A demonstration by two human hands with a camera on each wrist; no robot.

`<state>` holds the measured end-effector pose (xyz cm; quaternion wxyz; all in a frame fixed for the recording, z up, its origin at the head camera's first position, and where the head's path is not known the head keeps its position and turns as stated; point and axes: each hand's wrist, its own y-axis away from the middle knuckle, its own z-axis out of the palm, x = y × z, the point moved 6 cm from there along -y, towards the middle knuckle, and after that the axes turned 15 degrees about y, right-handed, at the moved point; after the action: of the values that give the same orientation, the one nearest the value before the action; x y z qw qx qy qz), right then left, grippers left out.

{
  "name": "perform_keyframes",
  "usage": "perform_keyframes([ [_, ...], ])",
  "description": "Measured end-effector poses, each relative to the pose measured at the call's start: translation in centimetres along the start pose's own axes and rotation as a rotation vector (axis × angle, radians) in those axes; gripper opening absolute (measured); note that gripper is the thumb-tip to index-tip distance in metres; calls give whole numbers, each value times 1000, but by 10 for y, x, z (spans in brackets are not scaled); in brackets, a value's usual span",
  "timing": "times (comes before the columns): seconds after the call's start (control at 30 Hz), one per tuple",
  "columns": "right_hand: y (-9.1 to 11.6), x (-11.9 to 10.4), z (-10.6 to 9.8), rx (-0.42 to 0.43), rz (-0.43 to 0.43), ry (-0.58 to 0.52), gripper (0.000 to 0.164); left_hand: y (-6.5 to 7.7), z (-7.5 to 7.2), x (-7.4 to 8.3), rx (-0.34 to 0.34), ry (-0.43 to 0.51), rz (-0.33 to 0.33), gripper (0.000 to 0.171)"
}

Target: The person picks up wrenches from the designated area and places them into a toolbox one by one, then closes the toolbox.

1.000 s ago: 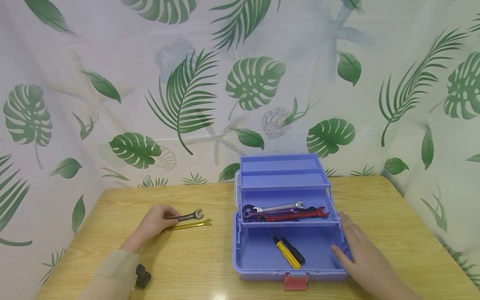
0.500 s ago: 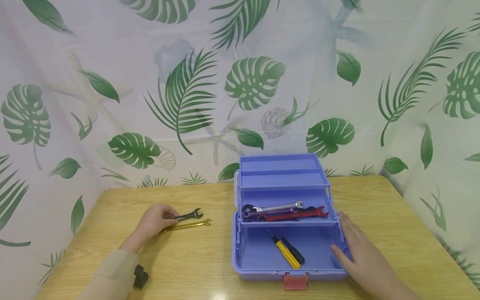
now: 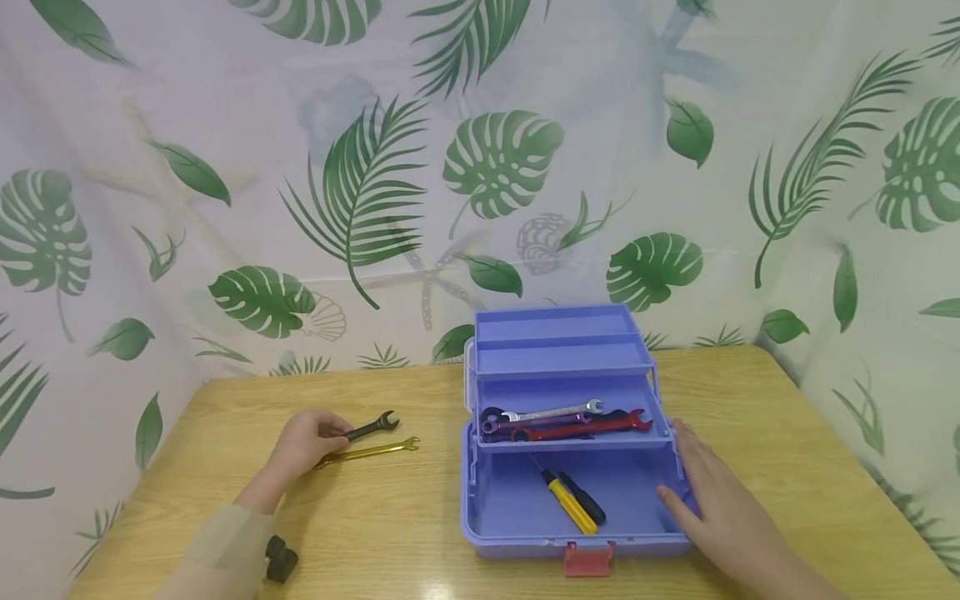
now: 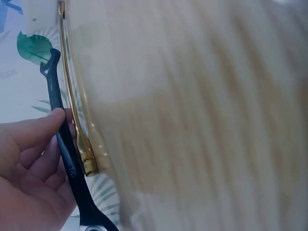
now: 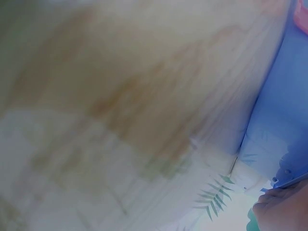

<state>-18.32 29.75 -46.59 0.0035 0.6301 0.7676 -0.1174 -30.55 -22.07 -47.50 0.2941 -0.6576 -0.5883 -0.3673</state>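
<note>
My left hand (image 3: 303,442) pinches a black combination wrench (image 3: 372,427) between thumb and fingers, its open end pointing right. In the left wrist view that wrench (image 4: 72,168) stands out from the fingers at both ends. Just in front of it a gold wrench (image 3: 375,450) lies on the table, its near end partly behind the hand. My right hand (image 3: 723,508) rests with straight fingers against the right side of a blue toolbox (image 3: 472,533). On the box's middle tray several wrenches lie piled, among them a silver one (image 3: 555,412) and a red one (image 3: 585,427).
In the toolbox's bottom lie a yellow-handled screwdriver (image 3: 572,504) and a black-handled tool (image 3: 582,497). A red latch (image 3: 587,561) hangs at the box's front. Behind the wooden table (image 3: 390,508) hangs a leaf-patterned curtain (image 3: 405,208).
The black wrench's open end has tilted slightly upward, away from the gold wrench, in my left hand. My right hand stays against the toolbox. The head view has shifted a little.
</note>
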Motion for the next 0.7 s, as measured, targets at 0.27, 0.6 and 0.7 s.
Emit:
perform_keyframes([
  [0.27, -2, 0, 1, -34, 6, -3, 88, 6, -1, 11, 33, 29, -25, 13],
  [0.6, -3, 0, 3, -109, 31, 17, 91, 10, 0, 30, 32, 105, -85, 17],
  [0.7, -3, 0, 2, -109, 28, 20, 91, 11, 0, 35, 32, 113, -107, 17],
])
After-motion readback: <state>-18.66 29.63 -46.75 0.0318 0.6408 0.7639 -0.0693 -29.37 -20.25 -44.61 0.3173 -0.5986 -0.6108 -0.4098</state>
